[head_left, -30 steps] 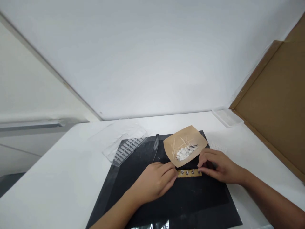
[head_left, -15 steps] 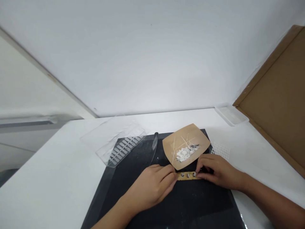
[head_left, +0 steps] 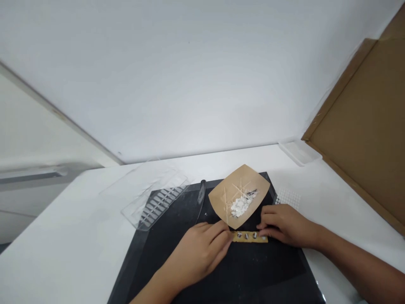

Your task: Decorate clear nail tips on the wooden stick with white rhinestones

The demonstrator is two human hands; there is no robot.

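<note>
A narrow yellowish strip (head_left: pixel 250 240) with several small round spots lies on the black board (head_left: pixel 240 274). My left hand (head_left: pixel 205 249) is closed on the strip's left end, its fingertips hiding that part. My right hand (head_left: pixel 283 224) has its thumb and fingers drawn together at the strip's upper right; whatever may be between the fingertips is too small to make out. Just behind the strip stands a brown paper tray (head_left: pixel 218 197) with a heap of small white pieces (head_left: pixel 241 206) in it.
A dark-handled curved tool (head_left: pixel 201 195) rests on the board. Clear plastic trays (head_left: pixel 158 204) overlap its back left corner. A white grid sheet (head_left: pixel 289 198), a clear container (head_left: pixel 299 153) and a cardboard panel (head_left: pixel 363 126) are at the right.
My right fingertips have shifted slightly off the strip's right end, which now shows a pale spot. The whole view has shifted a little.
</note>
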